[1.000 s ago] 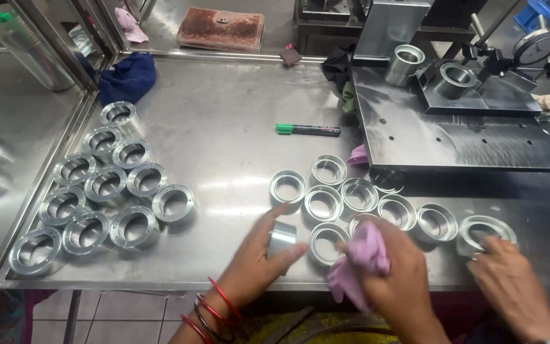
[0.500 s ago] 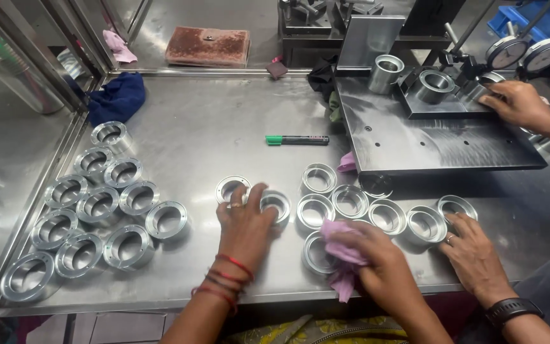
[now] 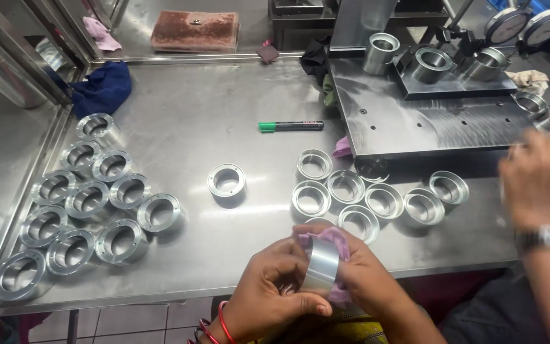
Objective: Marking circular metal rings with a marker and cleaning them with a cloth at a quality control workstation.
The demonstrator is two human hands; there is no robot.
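Note:
Both my hands hold one shiny metal ring on edge at the table's front edge. My left hand, with red bangles at the wrist, grips its left side. My right hand presses a pink cloth around its right side. A single metal ring lies alone on the steel table, left of a cluster of several rings just beyond my hands.
Several more rings are grouped at the left. A green marker lies mid-table. A dark metal fixture plate with cylinders and dial gauges stands at the right. Another person's hand with a wristwatch reaches there. A blue cloth sits back left.
My left hand left one ring alone on the table and came back. Both hands now hold a ring lifted at the front edge. The other person's hand moved toward the right edge.

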